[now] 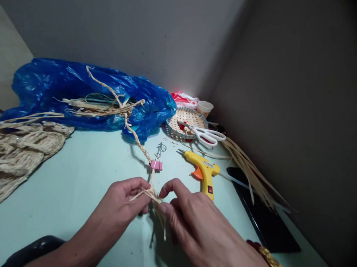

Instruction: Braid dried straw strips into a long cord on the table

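**Straw strands (162, 222) pinched below a pink clip (156, 165)**

The straw strands are gripped near the middle of the table (98, 165), where they fork from the lower end of a twisted straw cord (137, 141). They are held closed between the thumb and fingers of the left hand (126, 198). The thumb and bent forefinger of the right hand (193, 217) are brought up against strands on the other side; whether these are pinched cannot be told. Loose ends are left hanging between the hands.

The straw cord is clasped by the pink clip just above the hands, and its upper part is laid over a blue plastic bag (38, 84), on which more straw is heaped. A woven straw piece (22, 156) is seen at the left edge. To the right, a yellow glue gun (207, 171) is placed on its side near a flat black object (269, 227). White-handled scissors (207, 136) are rested across a round woven basket (170, 123), behind which a paper cup (204, 107) is set.
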### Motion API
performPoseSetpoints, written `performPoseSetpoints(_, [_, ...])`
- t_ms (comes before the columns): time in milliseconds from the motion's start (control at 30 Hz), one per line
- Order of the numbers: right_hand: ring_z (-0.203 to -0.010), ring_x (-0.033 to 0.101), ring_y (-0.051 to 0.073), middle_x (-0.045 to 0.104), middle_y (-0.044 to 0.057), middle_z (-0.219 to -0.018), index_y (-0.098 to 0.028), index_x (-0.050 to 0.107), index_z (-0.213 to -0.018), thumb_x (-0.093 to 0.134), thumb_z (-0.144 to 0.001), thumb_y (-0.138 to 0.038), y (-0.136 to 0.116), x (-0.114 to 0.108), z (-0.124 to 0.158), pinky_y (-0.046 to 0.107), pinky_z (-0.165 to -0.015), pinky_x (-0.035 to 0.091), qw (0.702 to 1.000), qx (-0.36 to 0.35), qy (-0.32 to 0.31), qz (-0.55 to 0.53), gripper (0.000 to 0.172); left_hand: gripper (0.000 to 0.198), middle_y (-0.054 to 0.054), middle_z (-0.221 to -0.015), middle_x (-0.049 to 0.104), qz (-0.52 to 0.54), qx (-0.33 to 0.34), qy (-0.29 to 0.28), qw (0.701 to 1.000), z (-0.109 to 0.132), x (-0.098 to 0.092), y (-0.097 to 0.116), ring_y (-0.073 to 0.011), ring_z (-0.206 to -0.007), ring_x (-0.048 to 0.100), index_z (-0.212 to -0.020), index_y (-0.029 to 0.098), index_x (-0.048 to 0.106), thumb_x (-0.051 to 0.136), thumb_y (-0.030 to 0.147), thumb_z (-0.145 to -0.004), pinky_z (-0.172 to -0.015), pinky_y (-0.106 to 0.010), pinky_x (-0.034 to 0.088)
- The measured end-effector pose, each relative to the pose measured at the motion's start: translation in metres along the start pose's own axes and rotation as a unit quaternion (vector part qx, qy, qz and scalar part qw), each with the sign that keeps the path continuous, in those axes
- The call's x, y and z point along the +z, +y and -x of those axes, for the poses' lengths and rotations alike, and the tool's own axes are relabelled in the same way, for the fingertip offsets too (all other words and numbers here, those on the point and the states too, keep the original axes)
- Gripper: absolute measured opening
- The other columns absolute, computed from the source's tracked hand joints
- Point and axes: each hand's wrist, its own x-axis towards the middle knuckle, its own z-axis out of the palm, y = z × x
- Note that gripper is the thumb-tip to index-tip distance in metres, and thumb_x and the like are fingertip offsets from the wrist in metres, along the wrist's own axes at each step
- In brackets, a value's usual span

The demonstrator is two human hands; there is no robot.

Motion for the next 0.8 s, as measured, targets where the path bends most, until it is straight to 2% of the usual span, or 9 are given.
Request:
performPoseSetpoints(133, [-0.067,0.054,0.019,0.057,0.002,-0.071,-0.02,0.048,-0.102,0.035,-0.097,-0.029,0.004,0.007,-0.002,0.03,-0.06,0.037,1.0,0.001,-0.026,0.017,0.016,0.019,0.003,-0.059,0.056,0.001,0.006,-0.016,1.0,0.0,-0.001,0.0,-0.0128,-0.061,0.049,-0.066,0.017,0.059,0.063,0.035,-0.073,-0.061,-0.025,0.034])
performPoseSetpoints(233, [-0.067,0.052,0.018,0.056,0.0,-0.07,-0.022,0.047,-0.099,0.034,-0.097,-0.033,0.011,0.001,-0.004,0.029,-0.061,0.037,1.0,-0.008,0.004,0.003,0.017,0.021,0.003,-0.06,0.058,-0.003,0.006,-0.021,1.0,-0.001,-0.002,-0.001,-0.0127,-0.061,0.049,-0.062,0.018,0.057,0.062,0.034,-0.075,-0.062,-0.026,0.035])
performPoseSetpoints(333, [-0.069,0.052,0.016,0.059,-0.002,-0.07,-0.024,0.047,-0.091,0.035,-0.098,-0.037,0.012,-0.008,-0.003,0.028,-0.064,0.037,0.997,-0.019,0.034,-0.064,0.019,0.023,0.001,-0.065,0.061,-0.005,0.019,-0.028,0.999,-0.002,-0.003,-0.004,-0.0137,-0.065,0.053,-0.064,0.017,0.059,0.06,0.035,-0.078,-0.066,-0.026,0.037])
performPoseSetpoints(400, [-0.068,0.054,0.014,0.061,-0.004,-0.067,-0.024,0.046,-0.088,0.034,-0.098,-0.039,0.009,-0.01,-0.001,0.027,-0.067,0.037,0.991,-0.03,0.015,-0.127,0.021,0.023,0.0,-0.068,0.062,0.006,0.023,-0.027,0.999,-0.002,-0.004,-0.008,-0.0145,-0.067,0.054,-0.066,0.017,0.06,0.061,0.037,-0.078,-0.066,-0.026,0.038])
performPoseSetpoints(467, [-0.071,0.055,0.015,0.062,-0.004,-0.068,-0.024,0.046,-0.088,0.034,-0.098,-0.039,0.006,-0.007,0.0,0.027,-0.068,0.038,0.99,-0.027,-0.007,-0.138,0.021,0.02,0.0,-0.069,0.061,0.017,0.015,-0.02,1.0,0.0,-0.004,-0.01,-0.0143,-0.067,0.053,-0.071,0.017,0.061,0.063,0.036,-0.078,-0.064,-0.025,0.039])
performPoseSetpoints(600, [-0.071,0.055,0.018,0.06,0.002,-0.075,-0.021,0.047,-0.097,0.036,-0.096,-0.033,0.006,0.008,-0.002,0.028,-0.061,0.037,1.0,-0.002,0.004,-0.028,0.016,0.017,0.0,-0.07,0.062,0.032,-0.001,-0.007,0.999,0.002,-0.001,-0.009,-0.0115,-0.064,0.051,-0.076,0.016,0.063,0.065,0.034,-0.076,-0.056,-0.02,0.036])
performPoseSetpoints(700, [-0.065,0.052,0.018,0.057,0.001,-0.069,-0.02,0.045,-0.11,0.036,-0.096,-0.03,0.011,0.014,-0.006,0.029,-0.06,0.035,0.999,-0.011,0.024,0.035,0.02,0.022,0.001,-0.065,0.063,0.034,-0.014,-0.003,0.999,0.0,0.001,-0.006,-0.0064,-0.048,0.04,-0.073,0.016,0.063,0.067,0.037,-0.073,-0.043,-0.019,0.025])
performPoseSetpoints(800, [-0.052,0.041,0.014,0.049,-0.002,-0.058,-0.021,0.051,-0.089,0.037,-0.095,-0.031,0.015,0.011,-0.01,0.027,-0.053,0.03,0.996,-0.002,0.009,0.09,0.019,0.028,0.001,-0.065,0.064,0.037,-0.038,-0.001,0.999,-0.001,0.002,-0.005,-0.0034,-0.038,0.027,-0.075,0.016,0.061,0.066,0.043,-0.071,-0.039,-0.021,0.016])
